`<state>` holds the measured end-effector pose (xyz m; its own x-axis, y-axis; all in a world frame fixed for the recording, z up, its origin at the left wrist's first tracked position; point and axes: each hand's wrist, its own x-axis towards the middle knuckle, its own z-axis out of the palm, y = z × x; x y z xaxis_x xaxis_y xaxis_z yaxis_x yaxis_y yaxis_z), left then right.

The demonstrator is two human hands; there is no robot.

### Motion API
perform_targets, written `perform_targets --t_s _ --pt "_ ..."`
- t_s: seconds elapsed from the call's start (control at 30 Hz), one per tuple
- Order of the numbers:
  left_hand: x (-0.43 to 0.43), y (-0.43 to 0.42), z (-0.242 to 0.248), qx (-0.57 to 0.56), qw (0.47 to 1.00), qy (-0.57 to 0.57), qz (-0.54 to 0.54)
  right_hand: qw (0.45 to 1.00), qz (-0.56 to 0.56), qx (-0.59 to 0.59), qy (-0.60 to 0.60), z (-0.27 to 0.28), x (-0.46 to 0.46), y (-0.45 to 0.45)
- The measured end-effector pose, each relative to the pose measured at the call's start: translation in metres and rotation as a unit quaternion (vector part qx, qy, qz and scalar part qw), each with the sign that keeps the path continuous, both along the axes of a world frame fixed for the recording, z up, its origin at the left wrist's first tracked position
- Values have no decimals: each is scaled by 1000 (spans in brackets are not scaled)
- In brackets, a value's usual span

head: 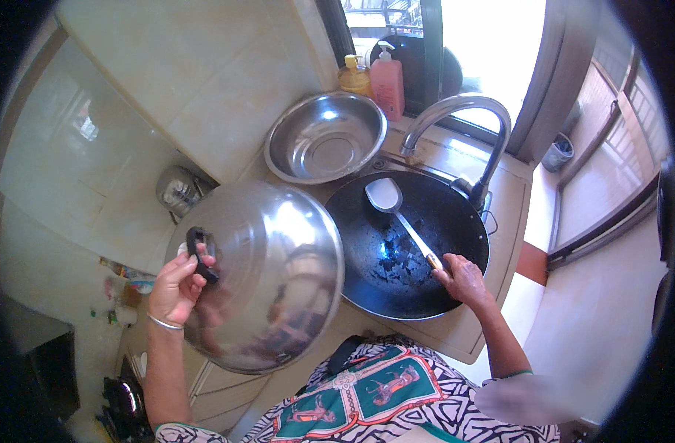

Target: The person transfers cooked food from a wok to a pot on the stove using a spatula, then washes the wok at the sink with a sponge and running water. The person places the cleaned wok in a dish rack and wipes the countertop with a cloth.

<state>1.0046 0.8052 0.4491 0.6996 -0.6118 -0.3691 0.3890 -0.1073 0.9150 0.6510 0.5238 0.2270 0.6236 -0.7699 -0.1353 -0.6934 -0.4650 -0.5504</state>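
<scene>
A large domed metal pan lid [271, 277] is gripped by its black handle [196, 249] in my left hand [177, 285], tilted to the left of the wok. The black wok [371, 277] sits over the sink, its inner surface wet-looking and patchy. My right hand [464, 279] closes on the handle end of a metal spatula [412, 230] near the wok's right side. The spatula's broad blade [384, 195] rests at the wok's upper left, inside the rim. What lies under the wok is hidden.
Behind the wok, a curved chrome faucet [503, 119] arches over the counter [509, 221]. A stainless steel basin [326, 138] stands at the back left, beside a pink pump bottle [388, 83] and a yellow one [354, 77]. A glass jar [179, 191] stands by the tiled wall.
</scene>
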Motion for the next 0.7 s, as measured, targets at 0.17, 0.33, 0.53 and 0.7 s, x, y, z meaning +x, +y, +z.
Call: perform_targets --t_s 0.17,0.33,0.53,0.7 --pt "-40 -50 15 21 994 5 -110 999 -22 19 -12 1 -8 -8" --pt "-74 -101 2 55 982 -2 -179 992 -70 29 -102 3 -26 -11" --pt "-105 -157 -21 93 959 0 -267 977 -105 24 -184 -1 -57 -14" --pt "-124 -197 -45 106 946 10 -307 960 -143 -20 -241 -4 -84 -16"
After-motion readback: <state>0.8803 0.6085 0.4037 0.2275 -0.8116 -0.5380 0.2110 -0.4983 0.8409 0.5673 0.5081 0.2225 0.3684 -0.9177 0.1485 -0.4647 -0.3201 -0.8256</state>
